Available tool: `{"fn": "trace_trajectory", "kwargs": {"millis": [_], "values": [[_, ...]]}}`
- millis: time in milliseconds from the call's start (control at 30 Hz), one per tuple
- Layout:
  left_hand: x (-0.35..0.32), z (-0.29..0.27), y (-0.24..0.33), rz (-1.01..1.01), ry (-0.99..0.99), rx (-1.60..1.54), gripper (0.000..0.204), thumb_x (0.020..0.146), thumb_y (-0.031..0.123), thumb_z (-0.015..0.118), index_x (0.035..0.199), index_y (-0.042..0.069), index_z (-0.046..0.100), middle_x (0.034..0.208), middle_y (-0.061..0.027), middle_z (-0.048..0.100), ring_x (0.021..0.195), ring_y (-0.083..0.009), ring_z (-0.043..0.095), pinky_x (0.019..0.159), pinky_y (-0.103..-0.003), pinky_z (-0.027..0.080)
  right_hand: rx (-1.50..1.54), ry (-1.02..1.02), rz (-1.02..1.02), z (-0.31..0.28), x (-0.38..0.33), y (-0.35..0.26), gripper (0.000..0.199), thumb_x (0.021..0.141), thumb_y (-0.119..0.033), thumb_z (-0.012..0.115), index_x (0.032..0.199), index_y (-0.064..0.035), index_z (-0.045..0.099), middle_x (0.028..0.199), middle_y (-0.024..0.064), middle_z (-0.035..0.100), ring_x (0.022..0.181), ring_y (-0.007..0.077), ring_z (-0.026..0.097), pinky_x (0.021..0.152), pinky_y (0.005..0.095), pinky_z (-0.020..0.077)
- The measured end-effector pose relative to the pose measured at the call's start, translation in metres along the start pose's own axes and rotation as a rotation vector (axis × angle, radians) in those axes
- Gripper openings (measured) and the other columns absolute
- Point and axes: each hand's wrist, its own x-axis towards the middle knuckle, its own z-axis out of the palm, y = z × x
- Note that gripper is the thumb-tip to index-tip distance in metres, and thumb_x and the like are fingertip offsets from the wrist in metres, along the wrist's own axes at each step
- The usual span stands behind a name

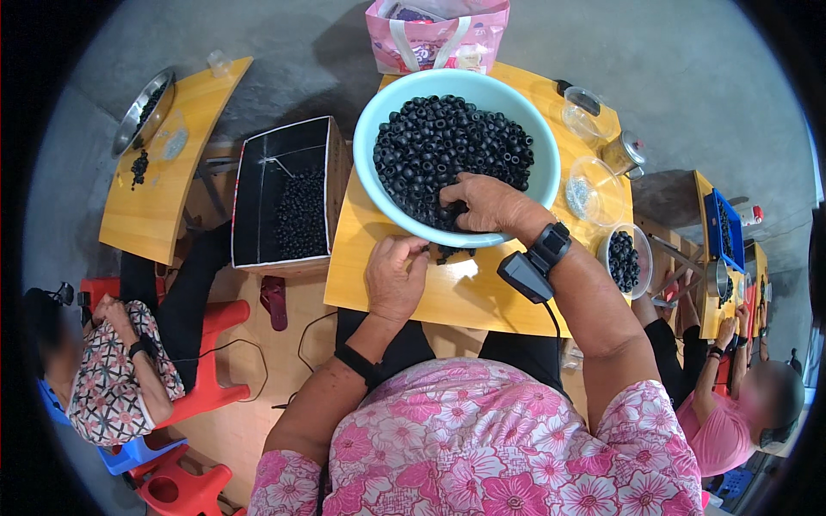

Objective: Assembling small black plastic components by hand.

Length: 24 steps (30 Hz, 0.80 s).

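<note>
A large light-blue bowl (366, 163) stands on the yellow table, filled with small black ring-shaped pieces (447, 142). My right hand (490, 206) reaches over the bowl's near right rim, its fingers curled in among the pieces. Some of its fingertips are hidden there. Just outside the bowl's near left rim, my left hand (396, 277) is closed, thumb and fingers pinched at a small dark piece by the table edge. More black pieces (454, 253) lie on the table beneath the near rim. A small black device with a cable (527, 277) hangs at my right wrist.
A box (301, 211) of black pieces stands left of the table (361, 275). On the table's right are a clear tub of black pieces (624, 261), clear containers (594, 191) and a metal-lidded jar (624, 155). A pink bag (439, 39) stands behind. People sit on both sides.
</note>
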Motion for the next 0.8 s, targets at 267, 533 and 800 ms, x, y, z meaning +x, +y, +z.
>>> {"fn": "trace_trajectory", "kwargs": {"millis": [267,533,800], "values": [[0.002,0.004,-0.004,0.015,0.011,0.011,0.013,0.077,0.006,0.068,0.089,0.008,0.066,0.083,-0.0076,0.062,0.081,-0.0275,0.060,0.071,-0.039,0.048,-0.010,0.220,-0.076,0.004,0.006,0.013,0.017,0.075,-0.008,0.067,0.092,-0.0055,0.065,0.080,0.0161,0.062,0.085,0.0338,0.061,0.081,0.0406,0.0488],[-0.001,0.004,-0.006,-0.003,0.031,-0.035,0.014,0.076,0.006,0.068,0.090,0.007,0.067,0.083,-0.0083,0.062,0.080,-0.0272,0.061,0.071,-0.038,0.048,0.254,0.391,-0.014,-0.006,0.001,0.006,0.015,0.078,-0.003,0.068,0.093,-0.0043,0.064,0.083,0.0098,0.064,0.079,0.0211,0.062,0.077,0.0322,0.0493],[-0.007,0.005,-0.006,0.041,0.068,-0.055,0.014,0.076,0.003,0.069,0.090,0.004,0.068,0.085,-0.0094,0.063,0.077,-0.0230,0.063,0.070,-0.033,0.051,0.736,0.582,0.090,-0.033,-0.051,-0.015,0.008,0.082,-0.006,0.068,0.090,-0.0068,0.066,0.074,-0.0025,0.060,0.065,0.0071,0.054,0.060,0.0229,0.0442]]}}
